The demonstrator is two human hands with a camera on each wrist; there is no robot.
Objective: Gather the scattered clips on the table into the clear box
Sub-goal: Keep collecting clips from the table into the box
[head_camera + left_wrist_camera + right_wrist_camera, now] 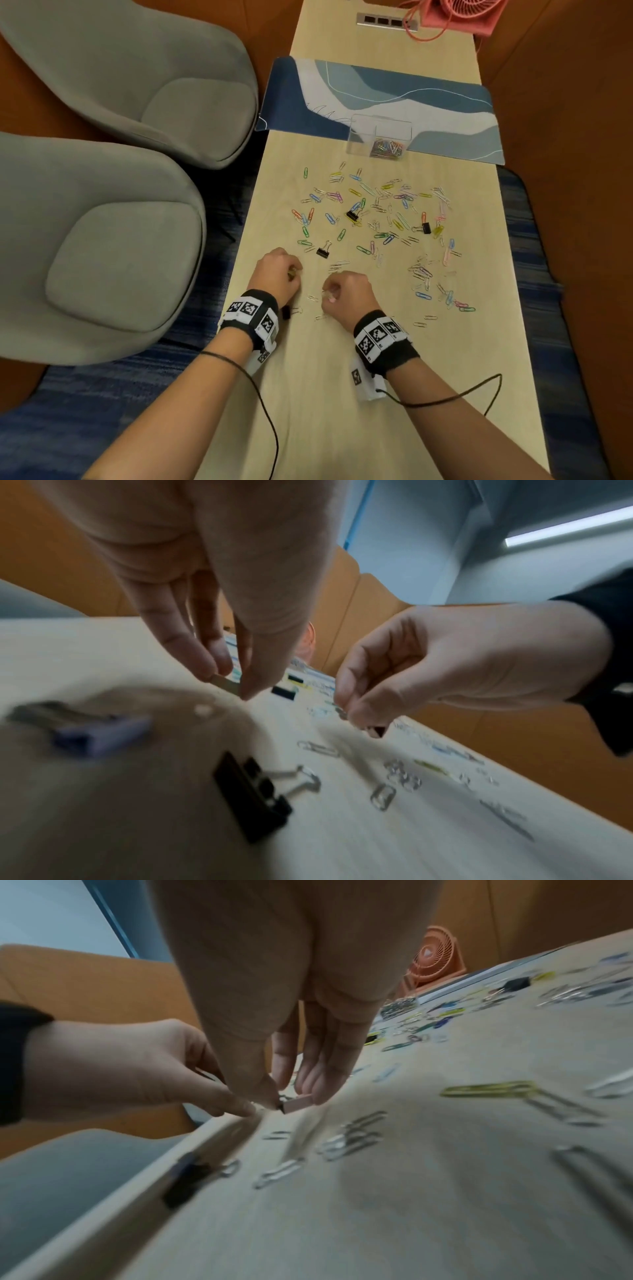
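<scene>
My left hand (292,274) hovers low over the near left of the table, thumb and fingers pinching a small olive clip (224,685). Beside it, my right hand (329,296) pinches a small pink binder clip (298,1103) just above the wood. Several coloured and silver paper clips (373,219) lie scattered across the table's middle and right. Black binder clips (322,251) lie among them; one (253,796) sits under my left wrist. The clear box (356,144) stands at the mat's near edge, a pile of clips (387,149) in its right compartment.
A blue patterned mat (376,89) lies beyond the box. A pink fan (459,13) and its cord stand at the far end. Two grey chairs (102,240) flank the table's left edge. Wrist cables trail over the near tabletop.
</scene>
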